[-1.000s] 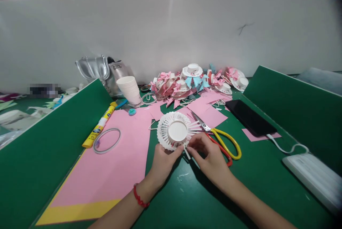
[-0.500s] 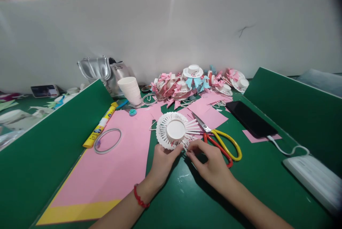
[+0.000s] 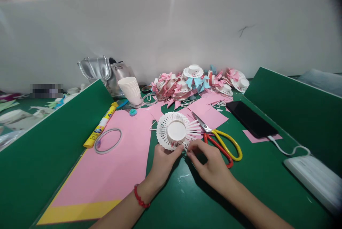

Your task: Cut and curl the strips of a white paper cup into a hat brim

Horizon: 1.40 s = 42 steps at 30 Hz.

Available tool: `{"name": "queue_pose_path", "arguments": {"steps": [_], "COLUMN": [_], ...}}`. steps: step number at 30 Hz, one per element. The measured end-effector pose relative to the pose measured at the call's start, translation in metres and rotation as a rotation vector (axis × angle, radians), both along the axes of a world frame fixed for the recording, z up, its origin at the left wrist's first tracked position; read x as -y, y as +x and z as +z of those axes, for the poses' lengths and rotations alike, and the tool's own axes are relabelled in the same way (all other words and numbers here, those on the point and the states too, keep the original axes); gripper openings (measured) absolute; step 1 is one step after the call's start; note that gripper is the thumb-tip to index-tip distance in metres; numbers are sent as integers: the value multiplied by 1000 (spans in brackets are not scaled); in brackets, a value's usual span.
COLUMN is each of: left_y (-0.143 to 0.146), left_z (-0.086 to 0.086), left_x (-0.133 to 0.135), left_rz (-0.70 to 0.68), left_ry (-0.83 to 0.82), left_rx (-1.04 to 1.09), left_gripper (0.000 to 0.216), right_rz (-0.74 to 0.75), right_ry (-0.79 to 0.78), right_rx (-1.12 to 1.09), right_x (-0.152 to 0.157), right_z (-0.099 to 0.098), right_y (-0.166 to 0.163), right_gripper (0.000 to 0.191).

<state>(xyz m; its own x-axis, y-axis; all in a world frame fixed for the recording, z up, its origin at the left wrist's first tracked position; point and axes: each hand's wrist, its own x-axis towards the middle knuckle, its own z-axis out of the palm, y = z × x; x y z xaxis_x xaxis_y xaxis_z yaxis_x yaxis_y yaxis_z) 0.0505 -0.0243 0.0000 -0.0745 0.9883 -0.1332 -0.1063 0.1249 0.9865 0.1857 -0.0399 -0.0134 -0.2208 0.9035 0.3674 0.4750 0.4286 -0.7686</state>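
Note:
A white paper cup (image 3: 175, 131) lies upside down on the green table, its wall cut into thin strips that fan out like a brim. My left hand (image 3: 162, 163) pinches the near edge of this fringe. My right hand (image 3: 211, 161) pinches one strip beside it, fingers closed, just right of the left thumb. Yellow and red scissors (image 3: 221, 142) lie right of the cup, close to my right hand.
A large pink sheet (image 3: 112, 157) with a tape ring (image 3: 107, 140) and a glue stick (image 3: 100, 126) lies left. Behind are stacked paper cups (image 3: 130, 90), a silver bag (image 3: 104, 70) and a pile of finished paper hats (image 3: 195, 79). A black phone (image 3: 251, 118) and white power bank (image 3: 315, 179) sit right.
My right hand has drawn the strip in closer to the cup's fringe; the loose strip hanging toward me a second ago is no longer seen. The left hand has barely moved.

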Motion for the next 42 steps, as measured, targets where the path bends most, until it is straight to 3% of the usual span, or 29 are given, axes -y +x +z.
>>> {"name": "queue_pose_path", "arguments": {"steps": [5,11,16,20,28,33,42], "left_y": [-2,-3,-3,0,4,3,2], "left_z": [-3,-6,-6,-3,-2,-3,-2], "left_x": [-1,-2,-2,-1,3,4,3], "left_rz": [-29,-9,34,44,-27,-71,-132], "left_ry": [20,42,43,57,148,187,160], "left_rx": [-20,-46,-119,-200,-383,-336,-296], "left_gripper": [20,24,24,20,16,25,19], "right_rz": [38,-48,-133,-133,-141,-158,-198], "right_ry": [70,351,507,581,203,-7,-210], "right_rx": [181,463,498,401,54,-110,-367], "right_x": [2,1,3,4,0,-4,-4], "right_z": [2,0,2,3,-5,-8,-2], "right_y": [1,2,2,0,-3,-1,-3], "right_gripper": [13,17,15,13,13,8,8]}}
